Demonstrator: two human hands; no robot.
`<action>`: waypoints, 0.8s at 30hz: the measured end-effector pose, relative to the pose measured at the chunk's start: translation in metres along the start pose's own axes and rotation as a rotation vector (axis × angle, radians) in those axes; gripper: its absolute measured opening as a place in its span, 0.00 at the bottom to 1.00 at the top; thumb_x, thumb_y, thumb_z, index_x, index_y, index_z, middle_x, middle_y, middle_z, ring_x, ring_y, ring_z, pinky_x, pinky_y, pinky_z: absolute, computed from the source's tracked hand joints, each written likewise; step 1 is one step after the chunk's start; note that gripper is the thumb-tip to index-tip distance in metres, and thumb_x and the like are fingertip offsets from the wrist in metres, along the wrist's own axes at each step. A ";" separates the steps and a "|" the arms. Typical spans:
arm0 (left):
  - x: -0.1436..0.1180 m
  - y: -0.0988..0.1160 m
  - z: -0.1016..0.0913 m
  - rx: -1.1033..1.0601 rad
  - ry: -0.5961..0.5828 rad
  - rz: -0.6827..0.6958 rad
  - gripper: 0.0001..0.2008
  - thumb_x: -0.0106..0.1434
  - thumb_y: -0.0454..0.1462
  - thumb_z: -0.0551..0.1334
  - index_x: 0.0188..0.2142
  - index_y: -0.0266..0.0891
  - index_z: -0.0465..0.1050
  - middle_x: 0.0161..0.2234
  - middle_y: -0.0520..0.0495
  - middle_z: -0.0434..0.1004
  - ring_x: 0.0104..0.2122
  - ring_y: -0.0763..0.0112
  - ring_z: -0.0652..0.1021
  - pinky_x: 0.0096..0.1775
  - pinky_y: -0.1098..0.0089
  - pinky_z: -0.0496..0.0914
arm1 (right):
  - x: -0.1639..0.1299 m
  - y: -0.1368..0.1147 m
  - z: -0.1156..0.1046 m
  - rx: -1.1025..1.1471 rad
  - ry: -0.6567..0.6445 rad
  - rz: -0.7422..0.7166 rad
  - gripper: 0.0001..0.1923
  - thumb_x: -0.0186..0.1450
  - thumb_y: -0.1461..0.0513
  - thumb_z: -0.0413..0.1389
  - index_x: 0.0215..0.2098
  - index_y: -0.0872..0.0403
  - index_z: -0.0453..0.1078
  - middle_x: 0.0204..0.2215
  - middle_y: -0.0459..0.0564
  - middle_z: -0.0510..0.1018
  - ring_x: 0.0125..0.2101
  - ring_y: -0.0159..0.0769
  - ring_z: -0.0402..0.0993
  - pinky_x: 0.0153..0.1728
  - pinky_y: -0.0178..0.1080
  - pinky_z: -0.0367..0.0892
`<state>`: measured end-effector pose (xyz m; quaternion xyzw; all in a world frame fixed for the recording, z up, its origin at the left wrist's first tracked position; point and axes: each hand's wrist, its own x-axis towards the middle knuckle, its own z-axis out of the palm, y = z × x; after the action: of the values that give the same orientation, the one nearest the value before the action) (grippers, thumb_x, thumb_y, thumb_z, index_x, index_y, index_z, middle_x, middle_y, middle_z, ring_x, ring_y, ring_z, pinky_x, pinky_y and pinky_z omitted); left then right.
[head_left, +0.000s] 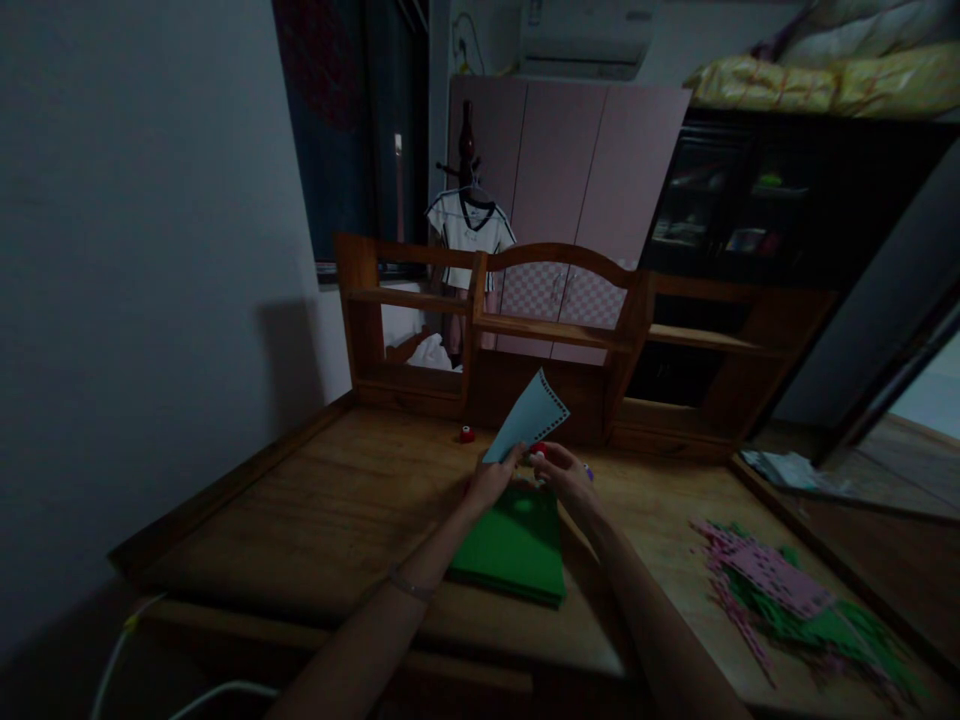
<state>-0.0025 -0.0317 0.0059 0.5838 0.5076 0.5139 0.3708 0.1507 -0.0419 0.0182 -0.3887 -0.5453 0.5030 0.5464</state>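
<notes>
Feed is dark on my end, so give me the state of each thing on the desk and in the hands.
Light blue paper: held up, one edge punched with holes.
Left hand: pinching the paper's lower corner.
Right hand: closed on a small red object, partly hidden.
Green sheet stack: flat on the desk.
Pink and green scraps: scattered.

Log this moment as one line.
left hand: holds pale blue paper | right hand: on small red-white tool | below: green sheets

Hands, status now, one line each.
Left hand: closed on the pale blue paper.
Right hand: closed around a small red-and-white object; exact grip unclear.
</notes>
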 end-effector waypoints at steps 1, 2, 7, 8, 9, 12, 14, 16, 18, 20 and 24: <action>0.000 0.000 0.000 -0.007 -0.012 0.005 0.23 0.56 0.54 0.56 0.24 0.36 0.70 0.19 0.51 0.66 0.23 0.72 0.69 0.26 0.74 0.62 | 0.000 0.000 0.000 0.003 -0.005 -0.005 0.19 0.50 0.54 0.64 0.38 0.52 0.71 0.28 0.46 0.74 0.24 0.30 0.67 0.24 0.32 0.60; -0.001 0.000 0.000 -0.015 -0.021 0.004 0.23 0.56 0.54 0.56 0.24 0.36 0.70 0.19 0.50 0.67 0.23 0.72 0.70 0.26 0.74 0.62 | 0.000 -0.001 0.000 0.008 -0.012 -0.008 0.18 0.50 0.54 0.64 0.37 0.52 0.71 0.26 0.45 0.73 0.23 0.29 0.66 0.23 0.32 0.60; -0.002 0.002 0.001 -0.063 -0.044 0.063 0.20 0.57 0.51 0.56 0.29 0.36 0.73 0.24 0.49 0.71 0.26 0.71 0.71 0.28 0.74 0.64 | -0.001 -0.004 0.000 0.031 -0.054 -0.014 0.17 0.51 0.54 0.64 0.36 0.53 0.71 0.20 0.41 0.68 0.19 0.26 0.61 0.21 0.31 0.56; -0.002 0.003 0.001 -0.071 -0.051 0.093 0.19 0.58 0.50 0.55 0.30 0.36 0.73 0.25 0.48 0.71 0.27 0.70 0.71 0.29 0.74 0.65 | -0.001 -0.005 0.001 0.032 -0.057 -0.015 0.18 0.51 0.54 0.64 0.36 0.53 0.71 0.21 0.42 0.69 0.19 0.26 0.60 0.20 0.31 0.56; -0.002 0.003 0.000 -0.076 -0.059 0.111 0.18 0.58 0.48 0.55 0.31 0.35 0.73 0.26 0.48 0.72 0.28 0.70 0.71 0.29 0.74 0.65 | -0.001 -0.006 0.001 0.030 -0.057 -0.016 0.18 0.50 0.54 0.64 0.36 0.53 0.71 0.21 0.42 0.69 0.19 0.26 0.60 0.20 0.31 0.56; -0.002 0.001 -0.002 -0.078 -0.066 0.094 0.18 0.60 0.47 0.53 0.33 0.35 0.73 0.26 0.48 0.72 0.28 0.70 0.71 0.29 0.73 0.65 | -0.002 -0.008 0.002 0.014 -0.055 -0.021 0.19 0.50 0.53 0.64 0.37 0.53 0.71 0.23 0.43 0.72 0.19 0.26 0.61 0.21 0.32 0.56; -0.002 0.000 -0.002 -0.082 -0.066 0.053 0.22 0.60 0.50 0.51 0.33 0.34 0.73 0.25 0.47 0.72 0.27 0.69 0.71 0.30 0.72 0.65 | -0.002 -0.008 0.003 0.007 -0.053 -0.028 0.20 0.50 0.53 0.63 0.38 0.52 0.71 0.24 0.43 0.72 0.19 0.26 0.61 0.21 0.32 0.56; -0.003 0.001 -0.001 -0.117 -0.068 0.012 0.27 0.60 0.54 0.50 0.35 0.33 0.73 0.27 0.45 0.73 0.28 0.68 0.73 0.31 0.71 0.66 | -0.002 -0.007 0.003 0.007 -0.053 -0.036 0.19 0.51 0.53 0.63 0.39 0.52 0.71 0.23 0.43 0.72 0.19 0.26 0.60 0.20 0.31 0.55; -0.004 0.004 0.001 -0.169 -0.050 0.002 0.30 0.58 0.57 0.51 0.38 0.32 0.73 0.31 0.43 0.74 0.32 0.66 0.74 0.34 0.71 0.67 | -0.002 -0.006 0.002 0.014 -0.047 -0.040 0.19 0.51 0.54 0.63 0.39 0.52 0.71 0.23 0.43 0.72 0.18 0.26 0.60 0.20 0.31 0.54; -0.006 0.008 0.003 -0.206 -0.024 0.023 0.30 0.57 0.58 0.52 0.40 0.32 0.72 0.35 0.41 0.75 0.36 0.64 0.74 0.36 0.71 0.67 | -0.001 -0.004 0.002 0.025 -0.043 -0.038 0.18 0.52 0.54 0.63 0.38 0.52 0.71 0.23 0.43 0.72 0.18 0.25 0.59 0.20 0.31 0.54; -0.009 0.013 0.003 -0.213 -0.050 0.029 0.30 0.56 0.58 0.52 0.37 0.33 0.73 0.32 0.42 0.76 0.34 0.64 0.75 0.35 0.71 0.68 | 0.002 -0.001 0.001 0.036 -0.043 -0.042 0.17 0.53 0.52 0.62 0.37 0.53 0.72 0.19 0.43 0.70 0.17 0.26 0.58 0.20 0.32 0.54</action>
<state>0.0036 -0.0429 0.0155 0.5608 0.4321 0.5555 0.4360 0.1499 -0.0404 0.0195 -0.3565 -0.5557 0.5092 0.5521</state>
